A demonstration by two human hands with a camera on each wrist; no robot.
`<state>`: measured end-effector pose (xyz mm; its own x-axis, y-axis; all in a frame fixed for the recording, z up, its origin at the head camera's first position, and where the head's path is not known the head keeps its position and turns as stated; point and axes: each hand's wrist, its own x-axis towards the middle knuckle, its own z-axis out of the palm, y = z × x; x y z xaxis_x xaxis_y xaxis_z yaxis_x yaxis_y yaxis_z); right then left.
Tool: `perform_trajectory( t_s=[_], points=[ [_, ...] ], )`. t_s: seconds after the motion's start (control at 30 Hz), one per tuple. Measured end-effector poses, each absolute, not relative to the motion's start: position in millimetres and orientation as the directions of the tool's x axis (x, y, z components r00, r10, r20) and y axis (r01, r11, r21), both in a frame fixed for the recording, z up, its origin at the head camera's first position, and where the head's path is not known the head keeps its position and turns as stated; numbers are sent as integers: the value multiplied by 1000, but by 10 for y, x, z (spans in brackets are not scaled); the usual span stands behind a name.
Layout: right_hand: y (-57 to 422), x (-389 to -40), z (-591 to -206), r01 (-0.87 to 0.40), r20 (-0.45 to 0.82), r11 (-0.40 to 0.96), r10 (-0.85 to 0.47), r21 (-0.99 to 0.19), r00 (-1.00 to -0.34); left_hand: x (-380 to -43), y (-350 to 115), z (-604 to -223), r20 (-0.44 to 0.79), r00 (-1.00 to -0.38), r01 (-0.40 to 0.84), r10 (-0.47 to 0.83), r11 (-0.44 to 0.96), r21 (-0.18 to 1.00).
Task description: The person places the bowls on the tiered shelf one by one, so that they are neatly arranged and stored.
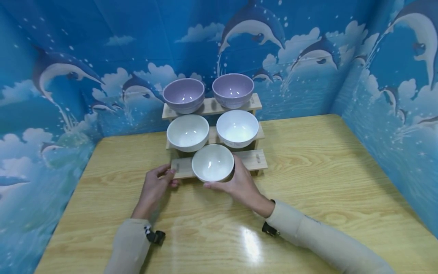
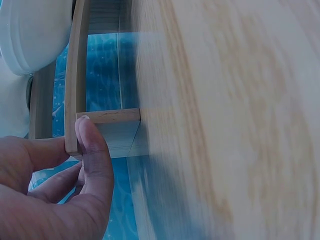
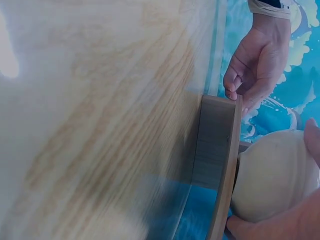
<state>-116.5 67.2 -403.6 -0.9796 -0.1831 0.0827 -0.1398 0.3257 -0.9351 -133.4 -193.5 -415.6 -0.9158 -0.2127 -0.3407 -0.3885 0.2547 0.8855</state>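
A three-step wooden rack (image 1: 257,160) stands against the back of the table. My left hand (image 1: 155,188) pinches the left end of its lowest board, thumb above and fingers below, as the left wrist view also shows on the board (image 2: 75,75). On that same step is a white bowl (image 1: 213,163), and my right hand (image 1: 241,182) grips its right side and front. In the right wrist view the bowl (image 3: 272,175) sits at the board, with part of the right hand hidden. Two white bowls, left (image 1: 188,133) and right (image 1: 237,128), occupy the middle step.
Two purple bowls, left (image 1: 184,96) and right (image 1: 233,90), stand on the top step. The wood-grain table (image 1: 325,171) extends around the rack. A blue dolphin-print backdrop (image 1: 154,38) encloses the back and sides.
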Motion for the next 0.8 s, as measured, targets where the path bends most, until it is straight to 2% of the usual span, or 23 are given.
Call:
perform_trajectory(
  t_s=[0.8],
  points=[
    [689, -1178, -4014, -196, 134, 343, -197, -918, -971, -1311, -1956, -4140, -344, -919, -386, -194, 265, 884]
  ],
)
